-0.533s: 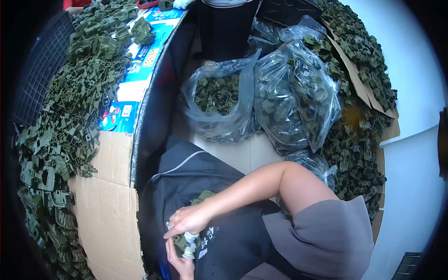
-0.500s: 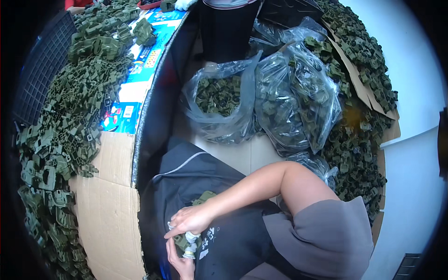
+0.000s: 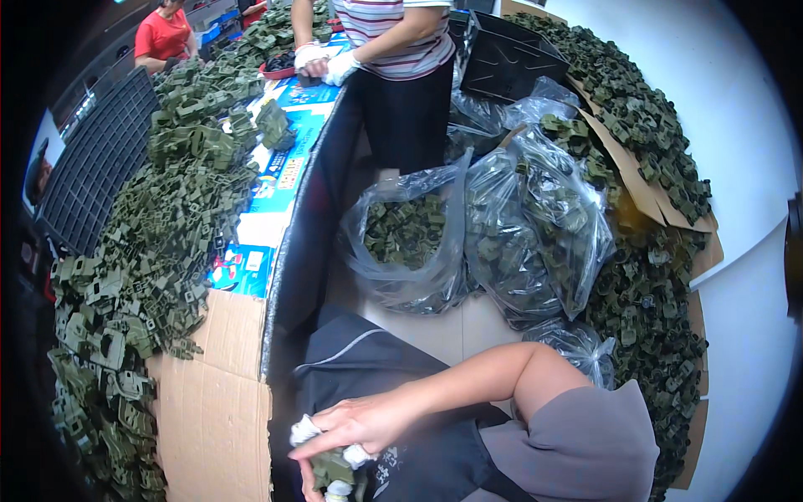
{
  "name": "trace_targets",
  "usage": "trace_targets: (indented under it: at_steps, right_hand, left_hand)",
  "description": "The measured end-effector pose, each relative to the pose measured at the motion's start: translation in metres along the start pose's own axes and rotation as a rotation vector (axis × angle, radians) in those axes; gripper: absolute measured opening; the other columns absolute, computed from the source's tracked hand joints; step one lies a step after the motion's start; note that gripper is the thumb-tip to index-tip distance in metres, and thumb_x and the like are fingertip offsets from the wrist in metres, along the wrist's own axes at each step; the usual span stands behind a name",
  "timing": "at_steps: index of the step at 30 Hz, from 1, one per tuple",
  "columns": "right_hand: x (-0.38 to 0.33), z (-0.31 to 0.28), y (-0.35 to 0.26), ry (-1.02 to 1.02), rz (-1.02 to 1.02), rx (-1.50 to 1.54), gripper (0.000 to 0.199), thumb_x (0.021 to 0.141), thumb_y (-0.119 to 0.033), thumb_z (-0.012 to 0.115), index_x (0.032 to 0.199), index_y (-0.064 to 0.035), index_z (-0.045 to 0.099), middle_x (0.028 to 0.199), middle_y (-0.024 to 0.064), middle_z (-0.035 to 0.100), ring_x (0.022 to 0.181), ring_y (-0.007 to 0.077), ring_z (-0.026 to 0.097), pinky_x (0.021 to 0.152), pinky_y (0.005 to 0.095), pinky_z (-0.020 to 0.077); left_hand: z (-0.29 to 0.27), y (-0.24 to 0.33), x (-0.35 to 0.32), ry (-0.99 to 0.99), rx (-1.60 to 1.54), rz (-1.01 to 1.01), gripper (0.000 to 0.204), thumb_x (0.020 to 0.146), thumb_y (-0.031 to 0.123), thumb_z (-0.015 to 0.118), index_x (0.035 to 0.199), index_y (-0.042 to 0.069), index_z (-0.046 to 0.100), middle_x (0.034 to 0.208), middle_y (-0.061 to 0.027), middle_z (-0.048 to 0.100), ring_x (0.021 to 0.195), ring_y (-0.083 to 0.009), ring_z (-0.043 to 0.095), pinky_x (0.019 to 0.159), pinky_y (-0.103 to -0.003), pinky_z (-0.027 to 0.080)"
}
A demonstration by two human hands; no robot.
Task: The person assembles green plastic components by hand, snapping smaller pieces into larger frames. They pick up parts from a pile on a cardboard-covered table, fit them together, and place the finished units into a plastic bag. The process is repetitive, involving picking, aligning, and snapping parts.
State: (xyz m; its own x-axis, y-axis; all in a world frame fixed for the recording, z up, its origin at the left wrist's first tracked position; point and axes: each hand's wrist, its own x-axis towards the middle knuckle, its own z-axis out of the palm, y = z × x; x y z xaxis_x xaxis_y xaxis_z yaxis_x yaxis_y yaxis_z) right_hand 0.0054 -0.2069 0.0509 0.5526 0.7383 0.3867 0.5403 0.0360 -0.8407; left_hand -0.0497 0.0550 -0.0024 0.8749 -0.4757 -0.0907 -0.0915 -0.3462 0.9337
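Head view, one moment. Right hand point(image 3: 355, 425) sits at 6 o'clock over the dark lap, fingers point(image 3: 311, 448) curled down around a small olive-green plastic part point(image 3: 335, 465); white tape wraps on some fingertips. Left hand point(image 3: 311, 485) shows only at the bottom edge beneath the part, touching it from below; its finger spread cannot be told. The part is blocky, matte green, mostly covered by the right hand. At 9 o'clock, the bench point(image 3: 213, 410) is covered in flattened brown cardboard and heaped with a pile of like green parts point(image 3: 159, 251). A blue and white printed sheet point(image 3: 272, 188) lies along the bench edge at 11 o'clock, rectangular, with small coloured pictures. A black ribbed tray point(image 3: 96, 159) leans at 10 o'clock. At 12 to 1 o'clock on the floor stand two clear plastic bags: an open bag point(image 3: 410, 243) part-filled with green parts, and a fuller bag point(image 3: 535, 226) just beside it, touching.
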Motion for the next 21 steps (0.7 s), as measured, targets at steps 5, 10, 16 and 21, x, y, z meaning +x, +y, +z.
trace_targets:
  at_steps: [5,10,16,21]
  right_hand:
    - [-0.028,0.020,0.025,-0.095,0.225,0.097,0.075,0.070,0.000,0.059,0.140,-0.0120,0.035,0.126,0.0187,0.049,0.118,0.0371,0.046,0.099,0.0399,0.0368]
    - [-0.053,0.015,0.031,0.281,0.424,0.328,0.065,0.080,-0.018,0.069,0.137,-0.0102,0.041,0.131,0.0132,0.048,0.122,0.0267,0.044,0.102,0.0361,0.0356]
    - [-0.029,0.000,0.016,0.166,0.316,0.185,0.062,0.079,-0.015,0.070,0.135,-0.0091,0.044,0.133,0.0129,0.047,0.124,0.0278,0.043,0.103,0.0359,0.0334]
    - [-0.001,-0.055,0.031,0.207,0.197,0.015,0.058,0.076,-0.017,0.072,0.130,-0.0105,0.051,0.128,0.0131,0.052,0.121,0.0300,0.046,0.100,0.0379,0.0369]
  left_hand:
    - [0.002,-0.007,-0.005,-0.235,0.391,-0.127,0.096,0.073,0.032,0.075,0.145,0.004,0.018,0.141,-0.0190,0.035,0.124,-0.0253,0.044,0.102,-0.036,0.037]
    - [-0.021,-0.005,-0.020,0.070,-0.012,-0.030,0.125,0.048,0.030,0.091,0.145,0.007,0.015,0.133,-0.0186,0.040,0.119,-0.0313,0.047,0.098,-0.040,0.041]
    - [-0.028,0.015,-0.004,0.305,-0.001,0.210,0.121,0.052,0.008,0.088,0.146,0.011,0.012,0.126,-0.0166,0.042,0.108,-0.0264,0.053,0.092,-0.036,0.045]
    - [-0.044,0.028,0.045,0.308,0.072,0.297,0.127,0.058,0.011,0.086,0.147,0.011,-0.004,0.133,-0.0201,0.032,0.116,-0.0315,0.047,0.096,-0.041,0.042]
